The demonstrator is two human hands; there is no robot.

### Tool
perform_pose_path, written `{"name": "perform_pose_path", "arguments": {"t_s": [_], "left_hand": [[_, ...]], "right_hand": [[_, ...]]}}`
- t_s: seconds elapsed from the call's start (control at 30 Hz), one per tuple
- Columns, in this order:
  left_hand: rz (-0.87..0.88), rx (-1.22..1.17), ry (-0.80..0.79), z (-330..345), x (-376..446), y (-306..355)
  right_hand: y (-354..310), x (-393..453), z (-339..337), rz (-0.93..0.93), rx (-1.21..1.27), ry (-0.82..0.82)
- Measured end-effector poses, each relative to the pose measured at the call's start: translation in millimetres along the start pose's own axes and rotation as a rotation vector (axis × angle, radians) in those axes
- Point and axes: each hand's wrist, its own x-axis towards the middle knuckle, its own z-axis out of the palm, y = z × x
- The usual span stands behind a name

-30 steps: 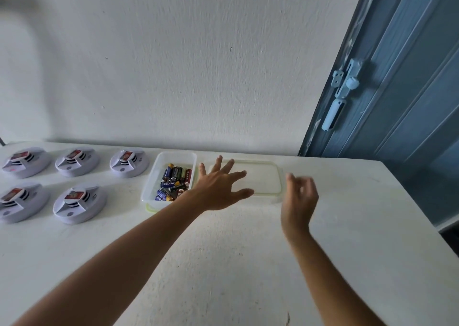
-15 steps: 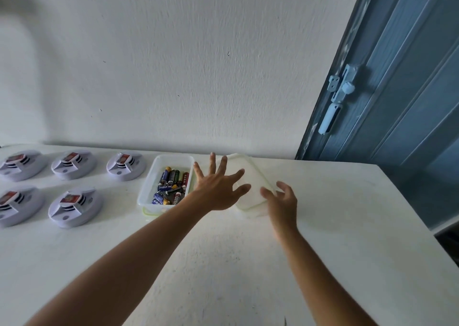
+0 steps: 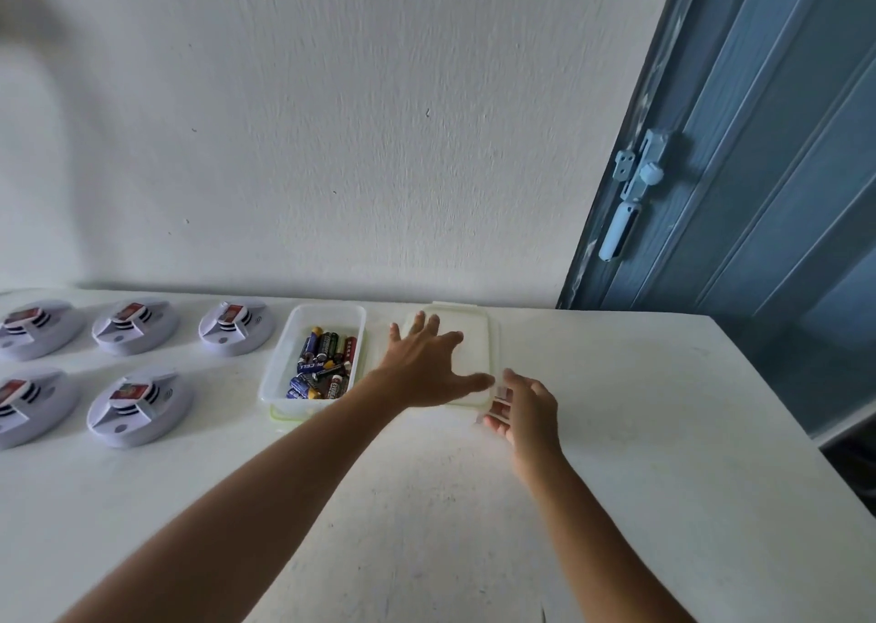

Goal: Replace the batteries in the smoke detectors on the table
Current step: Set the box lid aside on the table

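The clear plastic tub of mixed batteries (image 3: 315,361) sits just left of my left hand (image 3: 422,368), its long axis running away from me. That hand lies spread flat on the translucent lid (image 3: 476,338); my right hand (image 3: 524,409) hangs loosely curled, empty. Five round white smoke detectors (image 3: 140,406) wait farther left on the white counter (image 3: 616,409), beneath a plaster wall (image 3: 332,124) and beside a blue door (image 3: 768,172).

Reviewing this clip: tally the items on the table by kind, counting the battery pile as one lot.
Smoke detectors: 5, at
Clear battery container: 1
Lot of loose batteries: 1
Container lid: 1
Total: 8
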Motion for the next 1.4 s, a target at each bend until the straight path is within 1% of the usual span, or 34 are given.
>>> {"name": "perform_pose_path", "arguments": {"t_s": [0.1,0.2,0.27,0.37,0.43,0.5,0.6,0.7,0.8,0.83,0.9,1.0,1.07,1.1,1.17,1.23,1.33,1.4], "left_hand": [[-0.007,0.031,0.0,9,-4,24],[0.01,0.035,0.007,20,-8,41],[0.004,-0.026,0.055,21,-11,45],[-0.044,-0.187,0.118,21,-14,44],[-0.038,-0.191,0.13,24,-19,44],[-0.014,-0.14,0.133,28,-25,47],[-0.007,-0.16,0.182,27,-26,55],[-0.022,-0.272,0.224,21,-26,58],[-0.039,-0.443,0.303,16,-29,54],[-0.047,-0.509,0.337,14,-29,52],[-0.064,-0.626,0.403,8,-29,47],[-0.05,-0.658,0.623,-3,-30,41],[-0.158,-0.682,0.751,-16,-28,34],[-0.248,-0.75,0.792,-20,-26,30],[-0.407,-0.972,0.841,-21,-23,20],[-0.489,-1.253,0.827,-12,-22,15],[-0.621,-1.71,0.776,11,-25,19],[-0.716,-1.859,0.764,26,-27,24]], "right_hand": [[-4,6,-6,0.09,0.085,0.017],[-7,6,-12,0.145,0.142,-0.026],[-8,3,-14,0.176,0.174,-0.094],[-9,-3,-15,0.183,0.172,-0.168],[-8,-7,-12,0.164,0.107,-0.182],[-6,-9,-9,0.145,-0.03,-0.181],[-5,-7,-9,0.111,-0.191,-0.187],[-6,-2,-10,0.122,-0.256,-0.218],[-7,4,-11,0.149,-0.307,-0.217],[-9,5,-10,0.132,-0.339,-0.204],[-11,6,-8,0.023,-0.46,-0.201],[-12,7,-3,-0.218,-0.751,-0.159],[-14,12,-5,-0.305,-0.799,-0.082],[-16,16,-8,-0.323,-0.779,-0.045],[-26,23,-17,-0.315,-0.696,0.045],[-35,25,-26,-0.321,-0.609,0.121],[-43,20,-29,-0.365,-0.542,0.131],[-43,16,-25,-0.396,-0.563,0.119]]}}
